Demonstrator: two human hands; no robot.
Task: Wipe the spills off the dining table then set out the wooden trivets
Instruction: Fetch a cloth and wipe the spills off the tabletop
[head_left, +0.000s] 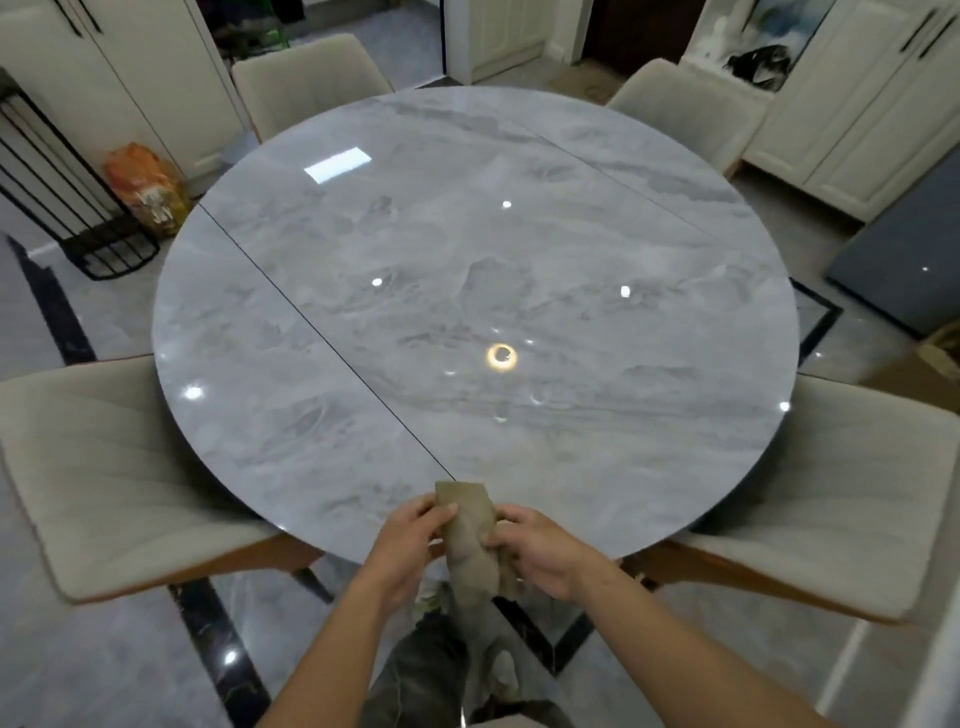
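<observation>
At the near edge of the round marble desk (467, 260), I hold a folded tan cloth (470, 535), my left grip (402, 545) pinching its upper part and my right grip (540, 551) curled round its middle.

The round grey marble-pattern desk (467, 234) has a glossy top that reflects several lamps. One thin dark seam line crosses it from the far left edge to the near edge, and a second seam crosses the far right part. Near the middle there are some small shiny marks; it is not clear if they are drops or reflections. The beige fabric cloth (467, 535) is folded into a narrow strip and stands almost upright above the near edge. The left hand (410, 540) and right hand (540, 551) both grip it, and its lower end hangs below the edge.
</observation>
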